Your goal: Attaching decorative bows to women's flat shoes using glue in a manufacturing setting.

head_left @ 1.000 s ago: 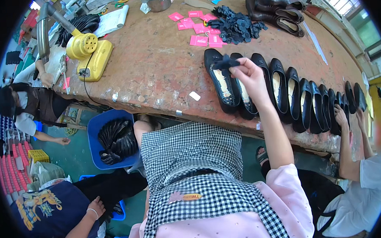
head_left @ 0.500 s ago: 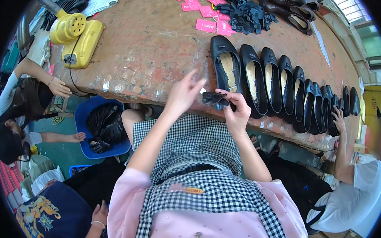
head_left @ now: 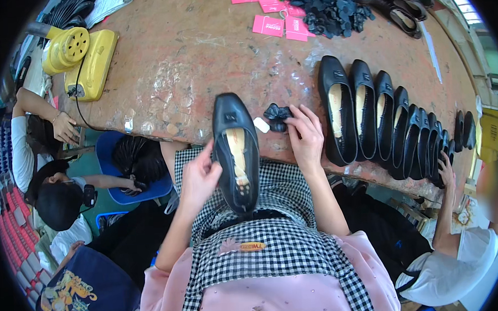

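Observation:
A black square-toed slip-on shoe [head_left: 235, 150] with a pale insole lies before me, toe pointing away. Its heel reaches past the table edge over my checked apron. My left hand [head_left: 200, 178] grips it by its left side, fingers bent against the upper. To its right, at the table's edge, my right hand [head_left: 306, 137] pinches a black ruffled flower-shaped ornament [head_left: 278, 112] between thumb and fingers. A small white tag [head_left: 261, 125] sits between the ornament and the shoe. A row of similar black shoes [head_left: 336, 108] starts just right of my right hand.
A yellow machine [head_left: 86, 57] with a cord stands at the far left. Pink cards [head_left: 268, 25] and a heap of black ornaments [head_left: 331, 7] lie at the back, brown shoes [head_left: 405, 12] beyond. A blue bin [head_left: 149, 190] of black pieces stands below left. Co-workers sit on both sides.
My left hand, empty before, now holds the shoe taken from the row's near end. My right hand has lowered the ornament toward the table. A co-worker's hand at left now reaches into the bin.

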`<state>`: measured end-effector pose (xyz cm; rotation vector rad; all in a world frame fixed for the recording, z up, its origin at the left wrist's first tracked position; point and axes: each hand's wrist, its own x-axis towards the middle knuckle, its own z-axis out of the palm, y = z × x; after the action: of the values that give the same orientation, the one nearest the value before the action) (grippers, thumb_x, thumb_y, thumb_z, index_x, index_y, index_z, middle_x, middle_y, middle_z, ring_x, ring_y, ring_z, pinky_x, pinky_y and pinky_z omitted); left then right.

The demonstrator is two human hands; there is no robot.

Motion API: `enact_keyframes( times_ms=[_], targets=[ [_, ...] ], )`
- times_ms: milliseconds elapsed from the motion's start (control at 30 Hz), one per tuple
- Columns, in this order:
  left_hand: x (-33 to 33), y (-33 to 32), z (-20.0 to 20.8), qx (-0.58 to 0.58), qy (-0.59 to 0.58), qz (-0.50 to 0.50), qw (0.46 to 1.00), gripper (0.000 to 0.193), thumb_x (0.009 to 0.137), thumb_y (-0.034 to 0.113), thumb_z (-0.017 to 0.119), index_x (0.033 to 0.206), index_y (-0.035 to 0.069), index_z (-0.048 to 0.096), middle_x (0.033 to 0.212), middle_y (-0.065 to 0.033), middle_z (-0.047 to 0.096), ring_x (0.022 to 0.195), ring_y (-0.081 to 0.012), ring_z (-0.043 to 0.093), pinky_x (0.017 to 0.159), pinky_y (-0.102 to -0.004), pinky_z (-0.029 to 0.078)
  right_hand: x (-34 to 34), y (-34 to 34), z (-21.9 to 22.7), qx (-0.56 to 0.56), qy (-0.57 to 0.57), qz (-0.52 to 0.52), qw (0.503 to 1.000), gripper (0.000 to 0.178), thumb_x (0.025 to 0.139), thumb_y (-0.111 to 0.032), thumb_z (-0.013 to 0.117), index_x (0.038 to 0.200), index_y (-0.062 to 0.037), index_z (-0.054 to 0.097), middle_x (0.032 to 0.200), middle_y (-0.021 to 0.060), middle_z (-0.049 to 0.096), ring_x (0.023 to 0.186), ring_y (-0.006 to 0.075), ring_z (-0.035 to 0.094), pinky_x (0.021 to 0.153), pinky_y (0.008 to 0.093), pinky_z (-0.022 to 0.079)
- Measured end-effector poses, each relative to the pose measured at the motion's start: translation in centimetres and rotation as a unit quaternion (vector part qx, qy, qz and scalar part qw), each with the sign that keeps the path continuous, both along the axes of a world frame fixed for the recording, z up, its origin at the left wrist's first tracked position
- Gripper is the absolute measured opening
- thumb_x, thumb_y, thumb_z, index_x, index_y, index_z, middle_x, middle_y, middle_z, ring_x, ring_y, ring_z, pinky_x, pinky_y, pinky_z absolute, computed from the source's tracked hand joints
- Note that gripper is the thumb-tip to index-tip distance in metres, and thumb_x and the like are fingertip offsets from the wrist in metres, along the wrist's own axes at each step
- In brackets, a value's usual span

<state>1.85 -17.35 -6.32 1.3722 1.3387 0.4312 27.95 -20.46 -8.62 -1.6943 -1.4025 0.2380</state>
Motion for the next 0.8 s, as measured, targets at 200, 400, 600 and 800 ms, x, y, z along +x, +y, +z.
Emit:
enact_keyframes(
  times_ms=[200, 400, 600, 800],
  targets=[
    [0.3, -0.3, 3.1, 0.041, 0.066, 0.016, 0.997, 0.060, 0.082, 0.006, 0.064, 0.139, 0.005, 0.045, 0.070, -0.0041, 0.057, 0.057, -0.0089, 0.054, 0.054, -0.0238, 0.047, 0.7, -1.9, 1.0, -0.087, -0.053, -0.007, 0.995, 0.025, 0.081, 0.006, 0.060, 0.102, -0.0031, 0.068, 0.114, 0.0119, 0.064, 0.114, 0.0313, 0.056, 0.095, 0.0388, 0.046],
    [0.0, -0.3, 5.1, 0.024, 0.031, -0.014, 0.999, 0.054, 0.084, 0.006, 0.063, 0.135, 0.003, 0.047, 0.110, -0.0108, 0.057, 0.087, -0.0156, 0.061, 0.076, -0.0270, 0.052, 0.2, -1.3, 2.2, -0.103, 0.037, -0.029, 0.994, 0.023, 0.080, 0.003, 0.064, 0.103, -0.0025, 0.067, 0.099, 0.0111, 0.065, 0.095, 0.0256, 0.060, 0.081, 0.0331, 0.050],
    [2.5, -0.3, 3.8, -0.325, -0.494, 0.166, 0.789, 0.056, 0.099, 0.021, 0.037, 0.146, -0.004, 0.020, 0.151, -0.0197, 0.025, 0.141, -0.0288, 0.026, 0.117, -0.0402, 0.019, -0.3, 0.5, 1.7, -0.137, -0.043, -0.010, 0.990, 0.027, 0.075, -0.002, 0.071, 0.102, -0.0042, 0.066, 0.094, 0.0110, 0.061, 0.087, 0.0269, 0.057, 0.078, 0.0352, 0.049],
    [5.2, -0.1, 1.3, -0.326, -0.546, 0.227, 0.737, 0.058, 0.099, 0.027, 0.036, 0.146, -0.002, 0.020, 0.153, -0.0172, 0.021, 0.143, -0.0280, 0.020, 0.118, -0.0403, 0.015, -0.3, 0.9, 1.6, -0.180, -0.121, -0.023, 0.976, 0.021, 0.070, -0.017, 0.079, 0.078, -0.0060, 0.064, 0.068, 0.0036, 0.055, 0.071, 0.0208, 0.052, 0.064, 0.0336, 0.044]
  ],
)
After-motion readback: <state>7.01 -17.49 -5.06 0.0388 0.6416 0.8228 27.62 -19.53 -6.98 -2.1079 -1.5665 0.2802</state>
